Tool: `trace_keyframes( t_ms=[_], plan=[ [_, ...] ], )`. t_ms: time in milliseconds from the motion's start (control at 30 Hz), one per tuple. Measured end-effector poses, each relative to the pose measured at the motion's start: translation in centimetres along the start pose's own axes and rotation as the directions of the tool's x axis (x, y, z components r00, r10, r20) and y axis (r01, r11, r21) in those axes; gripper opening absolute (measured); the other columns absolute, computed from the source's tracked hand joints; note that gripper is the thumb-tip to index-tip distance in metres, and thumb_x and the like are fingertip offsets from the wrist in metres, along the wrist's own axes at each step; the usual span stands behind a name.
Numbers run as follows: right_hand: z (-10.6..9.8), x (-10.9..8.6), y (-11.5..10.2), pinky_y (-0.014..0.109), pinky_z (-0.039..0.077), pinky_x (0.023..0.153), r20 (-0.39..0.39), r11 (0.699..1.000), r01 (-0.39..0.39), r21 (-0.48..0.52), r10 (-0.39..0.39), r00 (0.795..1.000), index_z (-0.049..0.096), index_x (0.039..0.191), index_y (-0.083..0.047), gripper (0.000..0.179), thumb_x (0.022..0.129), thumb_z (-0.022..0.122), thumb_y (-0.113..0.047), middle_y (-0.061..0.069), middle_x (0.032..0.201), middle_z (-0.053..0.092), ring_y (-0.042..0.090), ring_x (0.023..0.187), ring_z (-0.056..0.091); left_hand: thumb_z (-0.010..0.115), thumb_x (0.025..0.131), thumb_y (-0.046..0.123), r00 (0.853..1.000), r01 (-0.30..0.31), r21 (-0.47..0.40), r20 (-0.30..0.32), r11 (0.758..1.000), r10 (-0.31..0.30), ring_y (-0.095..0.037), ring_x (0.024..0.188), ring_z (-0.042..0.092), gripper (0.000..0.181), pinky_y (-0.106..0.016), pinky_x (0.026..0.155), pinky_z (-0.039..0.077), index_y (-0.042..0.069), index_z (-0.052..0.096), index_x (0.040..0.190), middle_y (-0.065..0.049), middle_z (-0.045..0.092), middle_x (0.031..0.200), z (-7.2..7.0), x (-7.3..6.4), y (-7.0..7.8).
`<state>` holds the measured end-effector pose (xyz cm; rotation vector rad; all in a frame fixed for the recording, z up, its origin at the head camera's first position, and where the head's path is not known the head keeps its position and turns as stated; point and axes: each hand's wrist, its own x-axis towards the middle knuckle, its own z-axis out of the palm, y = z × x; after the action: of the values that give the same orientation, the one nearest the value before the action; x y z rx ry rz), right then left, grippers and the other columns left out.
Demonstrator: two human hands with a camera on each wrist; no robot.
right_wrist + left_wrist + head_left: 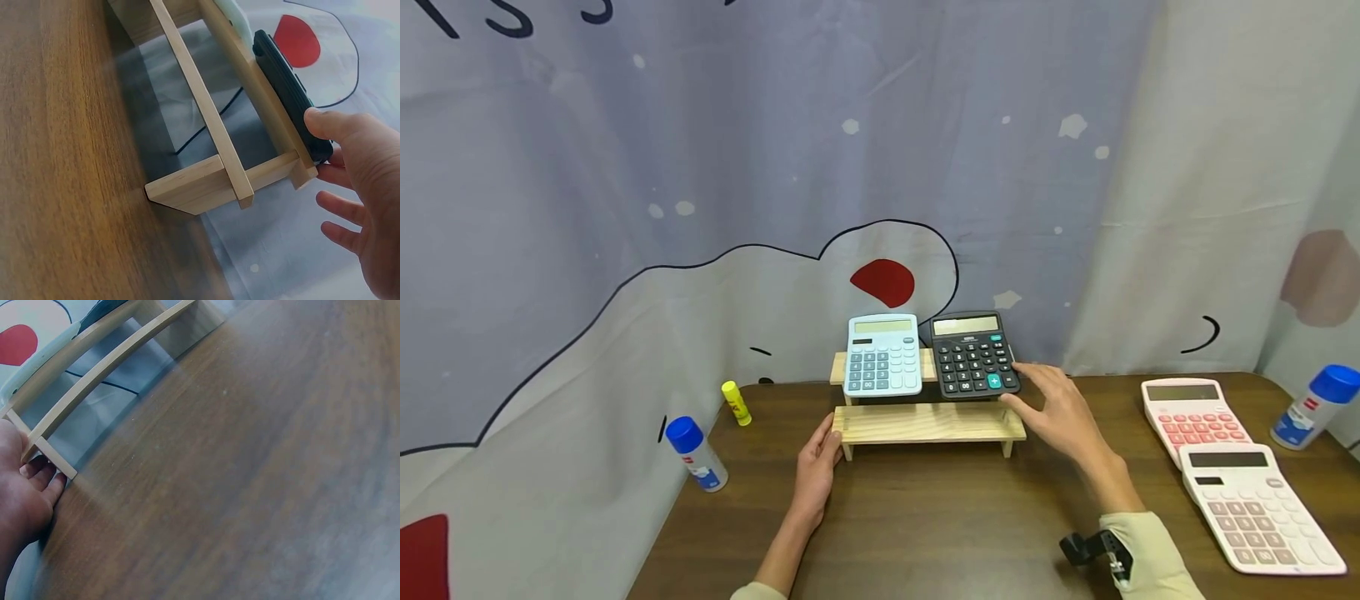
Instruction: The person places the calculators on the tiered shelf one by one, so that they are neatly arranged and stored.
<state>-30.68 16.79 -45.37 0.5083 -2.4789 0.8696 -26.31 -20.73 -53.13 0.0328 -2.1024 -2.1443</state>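
Note:
A two-tier wooden stand point(928, 423) is on the desk with two calculators leaning on its upper tier. The light blue calculator point(883, 357) is on the left, the black calculator point(974, 355) on the right, slightly turned. My left hand point(817, 475) grips the stand's left end, its thumb by the lower shelf and fingers against the side piece point(56, 457). My right hand point(1060, 412) holds the black calculator by its lower right corner; in the right wrist view the thumb lies on the calculator's edge point(290, 94), with a finger beneath and the other fingers spread apart.
On the right, a white calculator point(1262, 510) overlaps a pink-keyed calculator point(1195, 417), near a blue-capped bottle point(1311, 410). At left stand another blue-capped bottle point(698, 454) and a small yellow tube point(737, 403). A printed curtain point(760, 167) hangs behind the brown desk point(925, 533).

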Motion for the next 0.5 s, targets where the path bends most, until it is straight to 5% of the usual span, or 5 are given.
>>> trace_keyframes(
  t_ms=[500],
  plan=[
    [0.2,0.04,0.31,0.063,0.035,0.105,-0.025,0.999,0.029,0.018,-0.029,0.999,0.059,0.134,-0.003,0.054,0.087,0.076,-0.023,0.022,0.132,0.06,0.041,0.128,0.048,0.048,0.107,0.03,1.0,0.0,0.006,0.002,1.0,0.0,-0.028,0.145,0.036,0.059,-0.047,0.116,0.037,0.005,0.029,0.157,-0.015,0.034,0.16,-0.01,-0.12,0.05]
  ],
)
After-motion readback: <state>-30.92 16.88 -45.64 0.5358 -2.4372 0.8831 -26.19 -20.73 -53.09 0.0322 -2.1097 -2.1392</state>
